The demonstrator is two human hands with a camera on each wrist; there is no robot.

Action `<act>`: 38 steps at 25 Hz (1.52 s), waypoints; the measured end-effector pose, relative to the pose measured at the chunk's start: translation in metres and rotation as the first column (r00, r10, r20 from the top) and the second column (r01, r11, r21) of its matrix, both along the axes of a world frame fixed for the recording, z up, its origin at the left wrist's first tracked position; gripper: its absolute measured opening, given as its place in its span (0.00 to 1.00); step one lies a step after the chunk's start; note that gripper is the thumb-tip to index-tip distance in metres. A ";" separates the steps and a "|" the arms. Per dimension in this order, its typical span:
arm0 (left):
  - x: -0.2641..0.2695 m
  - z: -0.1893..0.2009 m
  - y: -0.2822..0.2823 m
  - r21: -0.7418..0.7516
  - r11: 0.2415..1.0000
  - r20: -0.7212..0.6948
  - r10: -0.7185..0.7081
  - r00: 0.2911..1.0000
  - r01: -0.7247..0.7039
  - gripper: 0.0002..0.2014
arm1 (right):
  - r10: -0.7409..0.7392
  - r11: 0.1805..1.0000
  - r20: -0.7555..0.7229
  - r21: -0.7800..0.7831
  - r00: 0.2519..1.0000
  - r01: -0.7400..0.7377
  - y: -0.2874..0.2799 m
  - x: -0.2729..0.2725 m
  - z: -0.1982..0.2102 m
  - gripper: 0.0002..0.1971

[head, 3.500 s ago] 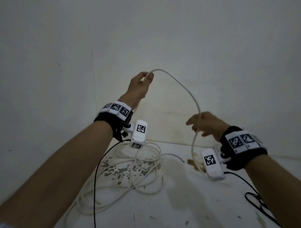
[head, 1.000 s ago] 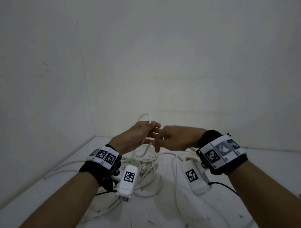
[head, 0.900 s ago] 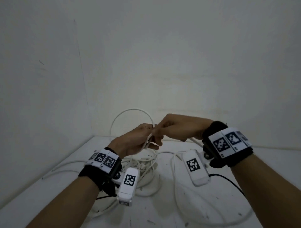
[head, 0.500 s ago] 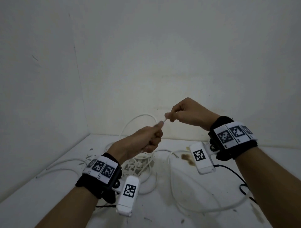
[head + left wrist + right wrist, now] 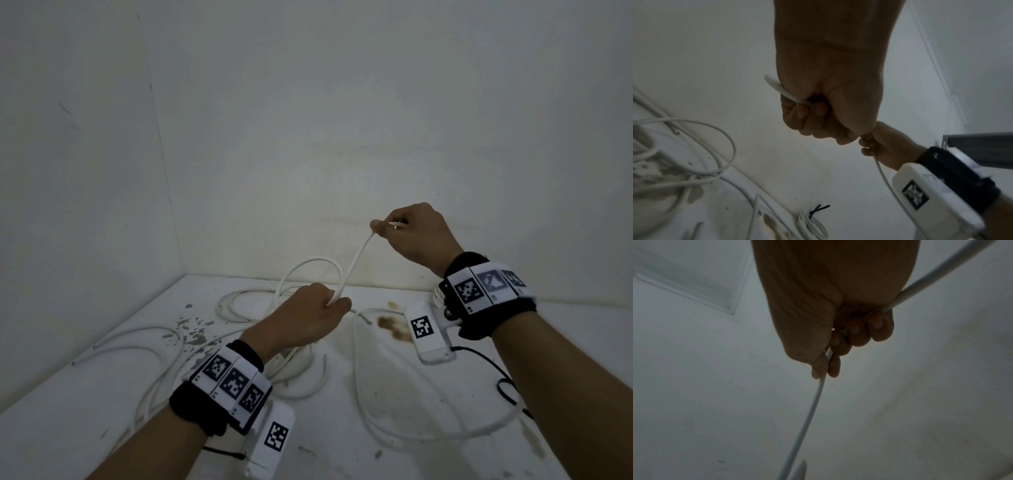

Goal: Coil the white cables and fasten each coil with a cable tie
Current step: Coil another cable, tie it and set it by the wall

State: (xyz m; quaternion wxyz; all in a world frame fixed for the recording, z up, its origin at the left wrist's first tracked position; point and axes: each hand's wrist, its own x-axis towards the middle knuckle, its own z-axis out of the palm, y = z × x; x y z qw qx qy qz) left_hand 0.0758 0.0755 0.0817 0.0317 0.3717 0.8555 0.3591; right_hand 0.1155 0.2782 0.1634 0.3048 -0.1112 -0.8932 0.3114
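A white cable (image 5: pixel 356 261) runs taut between my two hands above the white tabletop. My left hand (image 5: pixel 313 317) is fisted round it, and a small loop (image 5: pixel 310 270) arches up behind the fist. My right hand (image 5: pixel 409 228), higher and to the right, pinches the cable between thumb and forefinger. In the left wrist view the cable (image 5: pixel 786 93) passes through the curled left fingers. The right wrist view shows the cable (image 5: pixel 809 415) running down from the pinch, with another length leaving the hand at the upper right.
Loose white cables (image 5: pixel 144 346) sprawl over the stained tabletop (image 5: pixel 394 455), with a long bend (image 5: pixel 428 437) at the right. A finished coil with a black tie (image 5: pixel 813 224) lies on the table. Black wrist leads (image 5: pixel 507 387) trail right. Walls close the left and back.
My hands met low over the table, then drew apart. The right hand has risen up and right along the cable, while the left hand keeps its fist on the loop.
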 end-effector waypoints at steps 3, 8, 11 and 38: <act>0.004 0.006 0.001 0.122 0.991 -0.009 -0.059 0.998 0.060 0.23 | -0.050 0.998 -0.074 -0.028 0.996 0.048 0.004 -0.003 -0.005 0.16; 0.007 0.000 0.000 0.171 0.982 -0.039 -0.072 0.997 0.077 0.25 | -0.093 0.991 -0.121 -0.107 0.988 0.080 0.007 -0.010 -0.013 0.17; 0.005 -0.002 -0.001 0.142 0.988 -0.091 -0.056 0.994 0.068 0.25 | -0.101 0.988 -0.134 -0.132 0.986 0.083 0.009 -0.010 -0.015 0.17; -0.009 0.028 -0.010 0.872 0.260 0.469 -0.686 0.556 -0.415 0.24 | 0.146 0.983 0.096 -0.124 0.985 -0.133 -0.002 0.007 -0.059 0.21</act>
